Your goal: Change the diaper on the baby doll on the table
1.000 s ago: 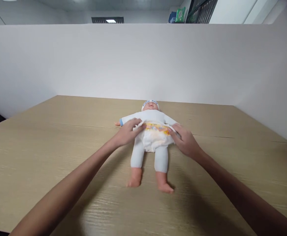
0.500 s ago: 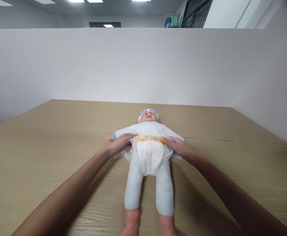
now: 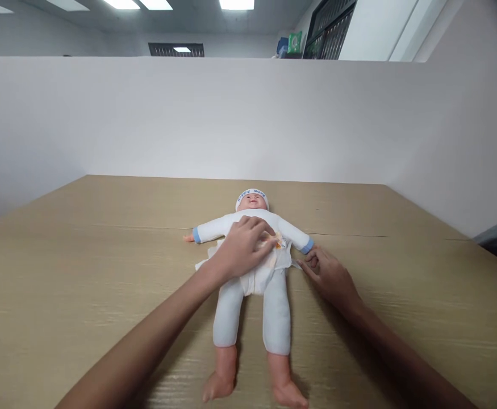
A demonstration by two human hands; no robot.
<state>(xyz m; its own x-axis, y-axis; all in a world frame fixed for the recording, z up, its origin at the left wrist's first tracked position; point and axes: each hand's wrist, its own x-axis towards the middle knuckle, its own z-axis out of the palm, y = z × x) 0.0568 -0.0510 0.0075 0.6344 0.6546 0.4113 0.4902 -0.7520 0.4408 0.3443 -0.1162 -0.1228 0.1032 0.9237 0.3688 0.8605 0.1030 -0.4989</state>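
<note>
One doll (image 3: 269, 219), face up on the table (image 3: 103, 272) at centre view, head (image 3: 253, 200) toward 12 o'clock.
With left hand (image 3: 246, 244), covers the diaper (image 3: 265, 271) front at the waist, thumb and fingers apart. With right hand (image 3: 331, 278), reaches to the white side tab (image 3: 295, 264) at 3 o'clock of the diaper, just below the blue cuff (image 3: 307, 246); fingers curled, cannot tell whether clamped on the tab.
</note>
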